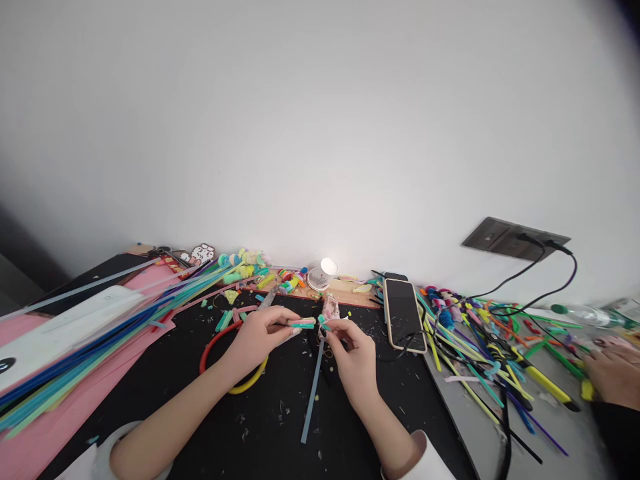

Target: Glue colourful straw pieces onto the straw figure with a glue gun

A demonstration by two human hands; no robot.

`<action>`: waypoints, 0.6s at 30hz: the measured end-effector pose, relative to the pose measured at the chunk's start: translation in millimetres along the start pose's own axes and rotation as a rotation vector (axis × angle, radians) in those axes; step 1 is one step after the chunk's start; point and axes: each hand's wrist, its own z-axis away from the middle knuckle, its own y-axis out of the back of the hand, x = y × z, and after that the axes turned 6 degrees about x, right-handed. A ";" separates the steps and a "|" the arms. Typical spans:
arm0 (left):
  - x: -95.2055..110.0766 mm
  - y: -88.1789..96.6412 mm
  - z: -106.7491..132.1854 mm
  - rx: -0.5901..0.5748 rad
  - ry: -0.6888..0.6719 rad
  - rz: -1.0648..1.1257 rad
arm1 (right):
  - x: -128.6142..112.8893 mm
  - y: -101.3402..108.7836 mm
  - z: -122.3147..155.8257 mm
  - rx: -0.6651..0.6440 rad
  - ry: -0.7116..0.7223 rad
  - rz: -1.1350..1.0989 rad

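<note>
Over the black table mat, my left hand (255, 340) pinches short teal and pink pipe cleaner pieces (303, 323) between thumb and fingers. My right hand (354, 353), also closed, grips a small teal pipe cleaner piece (324, 324) close to the left fingertips. Below the right fingers a translucent, flat-looking stick (312, 400) slants down; I cannot tell whether it is held or lies on the mat. A red and yellow ring (204, 360) lies partly under my left wrist. More short cut pieces (226, 320) rest beyond the left hand.
At the back stands a white paper cup (327, 270). A phone (405, 313) lies to the right, near scattered pipe cleaners and yellow-handled pliers (545, 383). Another person's hand (615, 373) is at the far right, below a bottle (583, 313). Long pipe cleaner bundles (150, 320) cover the left.
</note>
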 end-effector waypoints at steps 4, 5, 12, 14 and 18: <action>1.3 -0.9 0.5 -0.014 0.009 -0.007 | 1.8 -0.7 0.6 -0.001 -0.045 -0.036; 1.8 -1.1 0.6 -0.015 0.014 -0.007 | 1.0 -0.8 0.4 0.002 -0.041 -0.042; 3.7 -1.6 1.6 -0.023 0.024 -0.017 | -4.6 -1.0 -1.9 0.039 -0.030 -0.105; 3.0 -1.7 1.8 -0.016 0.018 -0.023 | -3.6 -0.3 -2.5 0.008 -0.052 -0.096; 1.7 -2.3 2.2 -0.017 0.002 -0.037 | -0.9 0.5 -3.4 -0.034 -0.098 -0.086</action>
